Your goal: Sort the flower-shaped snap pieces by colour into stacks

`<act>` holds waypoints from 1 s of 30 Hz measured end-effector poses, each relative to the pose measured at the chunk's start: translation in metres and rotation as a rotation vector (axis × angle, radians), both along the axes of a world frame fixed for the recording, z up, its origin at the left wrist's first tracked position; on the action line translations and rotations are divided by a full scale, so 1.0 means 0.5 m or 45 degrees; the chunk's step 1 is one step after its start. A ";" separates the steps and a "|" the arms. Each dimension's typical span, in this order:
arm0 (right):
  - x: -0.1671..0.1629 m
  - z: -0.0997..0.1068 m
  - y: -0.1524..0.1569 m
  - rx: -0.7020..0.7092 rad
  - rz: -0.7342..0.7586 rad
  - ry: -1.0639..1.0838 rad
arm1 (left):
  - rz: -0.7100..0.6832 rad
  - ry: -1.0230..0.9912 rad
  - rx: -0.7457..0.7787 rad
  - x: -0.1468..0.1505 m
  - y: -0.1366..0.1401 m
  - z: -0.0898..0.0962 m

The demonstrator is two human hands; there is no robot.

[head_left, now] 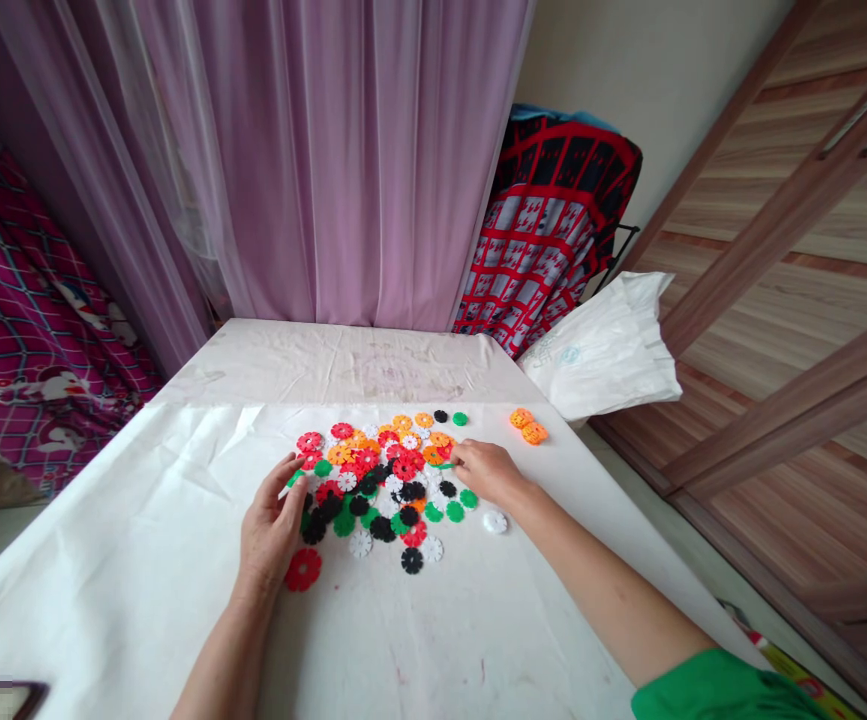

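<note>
The notched plastic discs (407, 464) were heaped just right of the left hand (272, 520), its grip loosely parted, and left of the right hand (491, 472), its grip narrowed at a green disc (442, 466); whether this was held could not be told. The white-covered tabletop (403, 650) was backed by a mauve curtain (343, 170).

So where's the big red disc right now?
In the head view, the big red disc lies on the white cloth, at the near left of the disc pile, just right of the left hand.
</note>
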State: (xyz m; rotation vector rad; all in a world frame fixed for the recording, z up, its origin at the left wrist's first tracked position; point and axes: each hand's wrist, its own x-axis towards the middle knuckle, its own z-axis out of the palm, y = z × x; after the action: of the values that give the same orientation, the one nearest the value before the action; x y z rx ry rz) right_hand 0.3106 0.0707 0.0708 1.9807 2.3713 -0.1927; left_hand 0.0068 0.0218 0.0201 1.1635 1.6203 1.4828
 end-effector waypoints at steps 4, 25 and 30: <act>-0.008 0.014 -0.030 -0.013 0.013 0.079 | 0.005 0.009 0.002 0.001 0.002 -0.001; 0.012 0.031 0.122 0.070 -0.131 0.235 | 0.013 0.018 -0.010 0.003 0.001 0.000; 0.007 0.019 0.213 0.080 -0.249 0.217 | 0.010 -0.007 -0.029 0.002 -0.001 0.000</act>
State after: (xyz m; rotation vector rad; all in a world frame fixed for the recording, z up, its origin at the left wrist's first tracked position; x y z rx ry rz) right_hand 0.3141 0.1773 0.0803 2.3138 2.3023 -0.3095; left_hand 0.0079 0.0211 0.0201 1.1410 1.6357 1.4669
